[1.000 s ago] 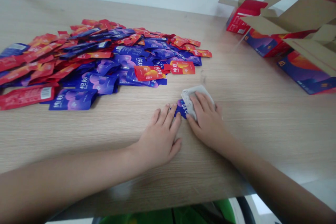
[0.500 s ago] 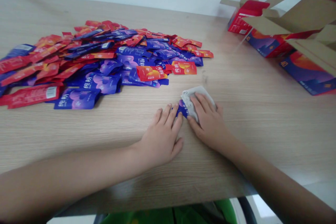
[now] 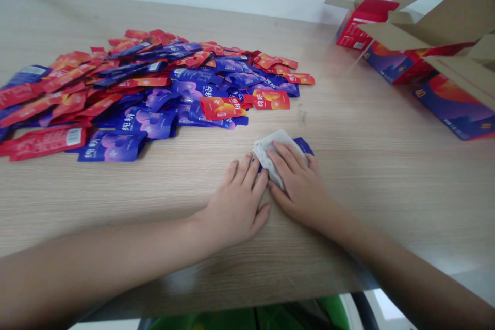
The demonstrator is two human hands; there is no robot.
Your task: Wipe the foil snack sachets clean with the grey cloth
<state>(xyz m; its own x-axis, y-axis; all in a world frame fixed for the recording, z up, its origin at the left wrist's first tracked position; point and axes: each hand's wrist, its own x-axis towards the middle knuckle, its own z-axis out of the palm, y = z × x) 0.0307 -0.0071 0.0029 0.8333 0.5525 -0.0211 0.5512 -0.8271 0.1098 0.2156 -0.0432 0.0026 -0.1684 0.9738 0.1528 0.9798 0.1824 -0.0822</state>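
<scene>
My right hand holds a folded whitish cloth down with its fingers spread over it. Beneath the cloth lies a blue-purple sachet; only its far right corner and a sliver at the left show. My left hand rests palm down, fingers stretched out and slightly apart, its fingertips at the sachet's left end. Most of the sachet is hidden by the cloth and my right hand.
A wide heap of red-orange and blue-purple sachets covers the back left of the wooden table. At the right stand open printed cartons, a small red one and larger blue ones with flaps up. A wall runs behind the table.
My right hand has slid the cloth left and slightly nearer along the sachet, uncovering its far right corner and covering most of its left part. My left hand has stayed in place.
</scene>
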